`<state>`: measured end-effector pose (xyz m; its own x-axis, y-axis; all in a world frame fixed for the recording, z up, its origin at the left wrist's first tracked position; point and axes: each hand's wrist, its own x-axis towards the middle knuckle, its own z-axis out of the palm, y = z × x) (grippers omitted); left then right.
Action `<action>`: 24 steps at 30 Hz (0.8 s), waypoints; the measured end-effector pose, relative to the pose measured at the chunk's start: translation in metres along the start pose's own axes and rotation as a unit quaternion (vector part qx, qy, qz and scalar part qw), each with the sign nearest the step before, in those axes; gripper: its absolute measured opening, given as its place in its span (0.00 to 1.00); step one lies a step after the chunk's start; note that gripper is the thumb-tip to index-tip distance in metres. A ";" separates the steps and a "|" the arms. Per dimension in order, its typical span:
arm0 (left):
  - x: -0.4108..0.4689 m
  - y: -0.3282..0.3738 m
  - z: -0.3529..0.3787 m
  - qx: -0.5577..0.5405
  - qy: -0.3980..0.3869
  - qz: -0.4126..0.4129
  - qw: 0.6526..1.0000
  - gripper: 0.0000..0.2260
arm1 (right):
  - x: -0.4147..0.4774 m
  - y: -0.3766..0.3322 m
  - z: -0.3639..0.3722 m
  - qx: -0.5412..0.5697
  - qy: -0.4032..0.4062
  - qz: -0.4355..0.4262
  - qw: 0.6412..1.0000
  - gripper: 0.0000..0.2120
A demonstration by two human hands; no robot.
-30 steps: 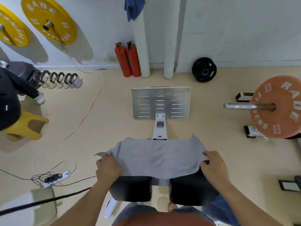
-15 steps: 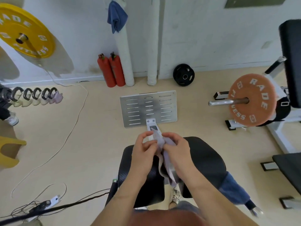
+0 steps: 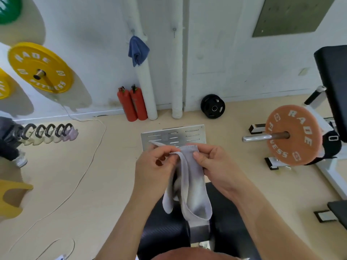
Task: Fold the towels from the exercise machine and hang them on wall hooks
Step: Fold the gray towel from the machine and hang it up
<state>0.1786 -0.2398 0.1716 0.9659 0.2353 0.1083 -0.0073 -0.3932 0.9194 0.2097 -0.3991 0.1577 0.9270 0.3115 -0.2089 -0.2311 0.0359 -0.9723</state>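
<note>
Both hands hold a grey towel [image 3: 189,182] up above the black padded seat [image 3: 165,231] of an exercise machine. The left hand [image 3: 155,166] and right hand [image 3: 216,162] each have a closed grip pinching its top edge, close together, so the towel hangs doubled below them. A blue towel [image 3: 138,50] already hangs on a wall hook far beyond the grip, with an empty hook [image 3: 174,30] beside it. If one pinch loosens, the layers could slide apart and the fold would be lost. Nearby weight plates [image 3: 293,135] read "RADE FITNESS".
</note>
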 end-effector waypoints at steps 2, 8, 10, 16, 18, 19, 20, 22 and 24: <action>0.006 0.003 -0.005 0.088 0.015 0.083 0.993 0.16 | 0.003 -0.008 0.000 -0.018 0.034 -0.012 0.999 0.11; 0.021 0.021 -0.007 0.079 -0.032 0.119 0.989 0.11 | 0.003 -0.030 0.008 0.019 0.066 -0.052 0.996 0.05; 0.024 0.025 -0.009 0.032 -0.039 0.064 0.997 0.11 | 0.001 -0.035 0.011 0.019 0.050 -0.065 0.996 0.03; 0.028 0.028 -0.015 0.017 -0.005 0.006 1.000 0.20 | -0.005 -0.047 0.017 -0.007 0.025 -0.096 0.995 0.09; 0.026 0.028 -0.013 0.027 0.002 0.004 1.000 0.20 | -0.004 -0.044 0.021 -0.033 0.047 -0.097 0.994 0.13; 0.025 0.028 -0.011 0.028 -0.002 0.003 1.000 0.19 | -0.003 -0.042 0.023 -0.042 0.064 -0.093 0.993 0.13; 0.025 0.028 -0.011 0.026 -0.011 0.004 1.000 0.18 | -0.003 -0.040 0.025 -0.051 0.082 -0.089 0.991 0.12; 0.024 0.029 -0.011 0.021 -0.036 0.008 0.999 0.17 | -0.005 -0.037 0.029 -0.077 0.115 -0.079 0.987 0.11; 0.025 0.032 -0.013 0.016 -0.059 0.014 0.998 0.17 | -0.009 -0.039 0.032 -0.106 0.138 -0.078 0.982 0.12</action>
<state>0.1989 -0.2354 0.2089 0.9892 0.1183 0.0869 -0.0283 -0.4270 0.9038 0.2010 -0.3728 0.2005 0.9977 0.0468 -0.0485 -0.0413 -0.1458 -0.9884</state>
